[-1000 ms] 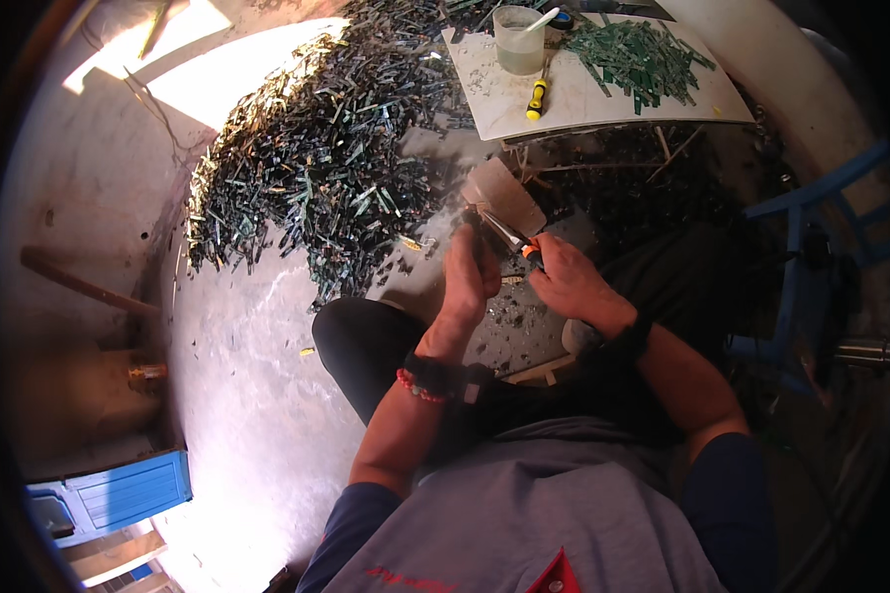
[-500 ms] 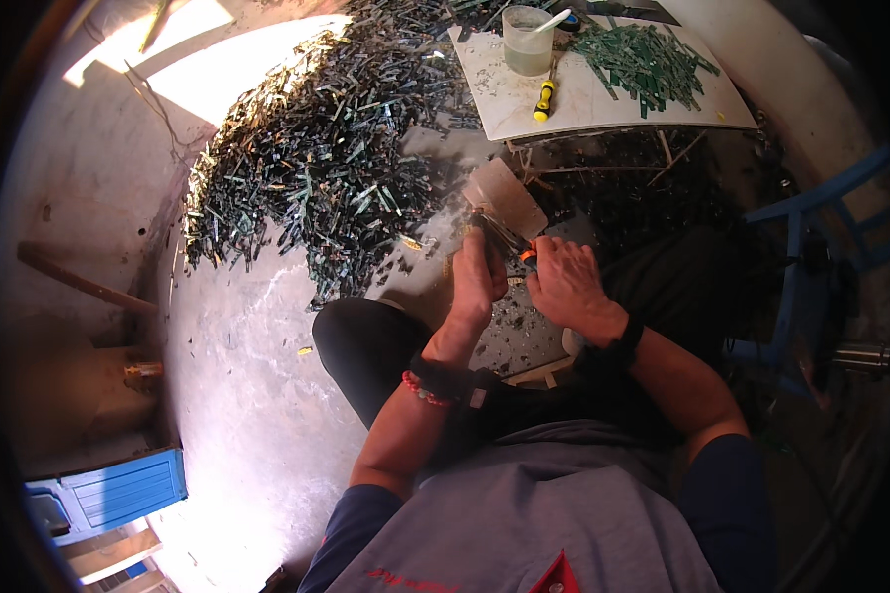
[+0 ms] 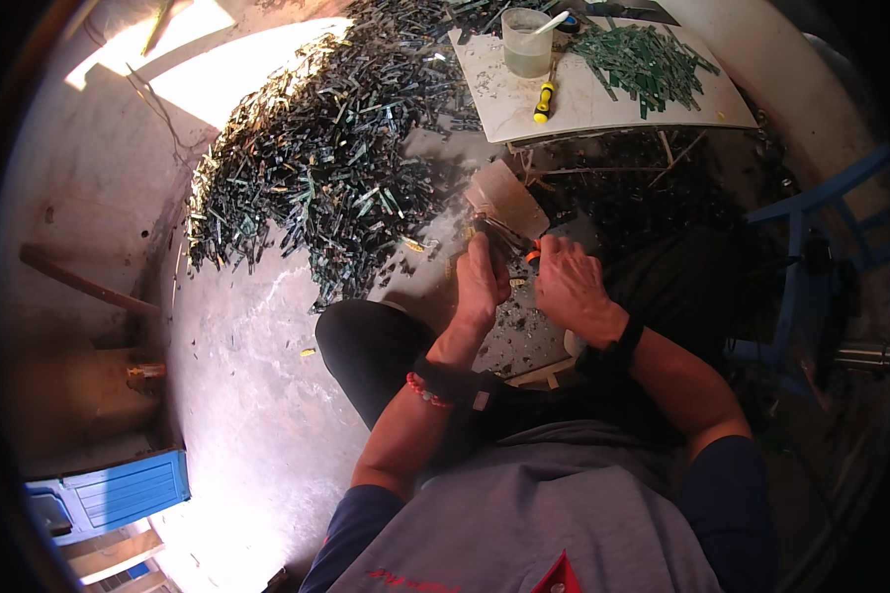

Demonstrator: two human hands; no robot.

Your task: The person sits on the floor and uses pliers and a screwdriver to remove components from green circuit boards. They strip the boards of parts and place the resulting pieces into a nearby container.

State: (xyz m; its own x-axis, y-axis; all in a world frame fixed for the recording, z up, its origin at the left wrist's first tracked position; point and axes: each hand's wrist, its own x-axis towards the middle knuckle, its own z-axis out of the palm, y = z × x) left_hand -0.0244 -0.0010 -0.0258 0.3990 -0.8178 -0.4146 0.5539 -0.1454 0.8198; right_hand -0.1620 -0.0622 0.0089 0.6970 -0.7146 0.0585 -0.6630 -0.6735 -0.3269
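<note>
Your right hand (image 3: 572, 287) grips the orange-handled pliers (image 3: 534, 255); your left hand (image 3: 481, 282) seems to pinch a small dark piece (image 3: 480, 225) at its fingertips. Slipping pliers could nip that hand.

Right hand (image 3: 572, 284) hides the tool handle (image 3: 534, 255) (except an orange part)

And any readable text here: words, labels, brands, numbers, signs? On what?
None legible.
Red lettering on the grey garment: too small and blurred to read.
Pliers in the right hand: no marking can be made out.
Yellow-and-black screwdriver and plastic cup: no text discernible.
</note>
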